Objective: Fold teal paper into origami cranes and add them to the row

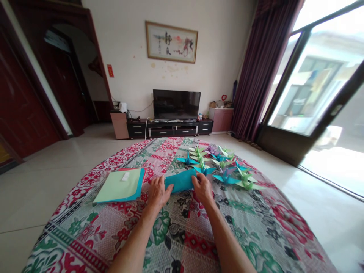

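Note:
A blue sheet of paper (180, 181), folded into a long rectangle, lies across the middle of the patterned tablecloth. My left hand (160, 191) grips its left end, thumb on top near the lower edge. At its right end, my right hand (202, 185) pinches the corner between thumb and fingers. To the left rests a stack of square paper (121, 187), light green on top with blue and red edges showing beneath, and a small white slip (125, 176) on it. Several folded paper cranes (226, 176) in blue, green and purple stand to the right, beyond my right hand.
The round table (93, 223) fills the foreground under its floral cloth. Across the tiled floor, a television (176, 104) stands on a low black cabinet (173, 129). A dark curtain (256, 72) and a glass door are at the right; dark red doors are at the left.

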A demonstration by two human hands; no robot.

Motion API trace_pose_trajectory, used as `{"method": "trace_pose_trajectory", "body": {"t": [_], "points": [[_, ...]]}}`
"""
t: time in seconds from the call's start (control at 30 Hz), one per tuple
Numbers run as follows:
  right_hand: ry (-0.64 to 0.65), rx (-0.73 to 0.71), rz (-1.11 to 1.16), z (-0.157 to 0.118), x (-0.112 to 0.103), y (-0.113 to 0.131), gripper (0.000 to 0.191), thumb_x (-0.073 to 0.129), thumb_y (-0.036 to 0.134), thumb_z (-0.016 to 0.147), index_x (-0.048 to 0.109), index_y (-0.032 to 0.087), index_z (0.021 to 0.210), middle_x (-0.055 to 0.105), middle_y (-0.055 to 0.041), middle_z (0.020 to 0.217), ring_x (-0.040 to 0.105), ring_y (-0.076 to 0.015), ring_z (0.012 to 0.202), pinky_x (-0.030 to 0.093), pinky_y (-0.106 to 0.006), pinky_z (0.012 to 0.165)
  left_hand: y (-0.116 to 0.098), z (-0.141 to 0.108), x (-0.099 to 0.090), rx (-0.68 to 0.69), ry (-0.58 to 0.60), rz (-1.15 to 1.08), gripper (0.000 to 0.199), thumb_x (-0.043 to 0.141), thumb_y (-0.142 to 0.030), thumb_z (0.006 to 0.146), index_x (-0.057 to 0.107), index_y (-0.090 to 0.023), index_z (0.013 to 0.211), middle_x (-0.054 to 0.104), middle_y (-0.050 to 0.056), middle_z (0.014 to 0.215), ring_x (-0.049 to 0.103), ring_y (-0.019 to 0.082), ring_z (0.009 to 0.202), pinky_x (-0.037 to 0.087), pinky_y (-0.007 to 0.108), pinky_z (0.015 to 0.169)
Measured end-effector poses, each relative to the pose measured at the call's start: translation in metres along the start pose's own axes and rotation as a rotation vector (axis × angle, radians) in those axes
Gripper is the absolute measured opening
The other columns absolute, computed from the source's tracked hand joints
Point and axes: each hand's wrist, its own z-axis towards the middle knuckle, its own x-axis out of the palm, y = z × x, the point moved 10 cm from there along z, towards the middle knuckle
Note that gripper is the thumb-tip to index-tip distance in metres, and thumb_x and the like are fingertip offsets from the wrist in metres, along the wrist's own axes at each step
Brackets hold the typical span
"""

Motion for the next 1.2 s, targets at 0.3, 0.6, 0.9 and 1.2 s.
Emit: {"method": "trace_pose_trajectory", "body": {"t": [0.3, 0.6, 0.9, 1.2], "points": [[0.009, -0.097, 0.555, -0.004, 0.003, 0.009, 0.026, 0.053, 0.041, 0.077, 0.054, 0.016, 0.084, 0.057, -0.0005, 0.074, 0.049, -0.0123, 0.066, 0.043, -0.022, 0.061, 0.030, 0.002, 0.001, -0.365, -0.030, -0.675, 0.051, 0.054, -0.040, 0.077, 0.052, -0.013, 0.121, 0.065, 0.005, 0.076, 0.060, 0.018, 0.075, 0.045, 0.029, 0.072], [0.029, -0.003, 0.829, -0.003, 0.011, 0.003, 0.024, 0.064, 0.035, 0.068, 0.056, 0.018, 0.083, 0.061, 0.0010, 0.073, 0.054, -0.0121, 0.065, 0.045, -0.024, 0.062, 0.041, 0.002, 0.013, -0.476, -0.074, -1.117, 0.042, 0.065, -0.055, 0.057, 0.061, -0.013, 0.065, 0.046, -0.005, 0.052, 0.038, 0.009, 0.051, 0.030, 0.021, 0.051], [0.028, 0.072, 0.846, -0.003, 0.018, -0.010, 0.043, 0.065, 0.030, 0.066, 0.050, 0.018, 0.104, 0.066, -0.0016, 0.083, 0.060, -0.0144, 0.072, 0.047, -0.026, 0.066, 0.043, 0.003, 0.010, -0.457, -0.102, -1.067, 0.036, 0.064, -0.049, 0.059, 0.055, -0.015, 0.060, 0.035, -0.007, 0.051, 0.028, 0.007, 0.050, 0.024, 0.020, 0.048], [0.028, 0.050, 0.790, -0.004, 0.018, -0.011, 0.051, 0.064, 0.028, 0.065, 0.047, 0.017, 0.112, 0.065, -0.0008, 0.077, 0.059, -0.0139, 0.065, 0.046, -0.025, 0.059, 0.043, 0.002, 0.008, -0.445, -0.117, -1.066, 0.034, 0.064, -0.047, 0.058, 0.053, -0.015, 0.056, 0.034, -0.007, 0.050, 0.027, 0.007, 0.050, 0.024, 0.020, 0.047]]}}
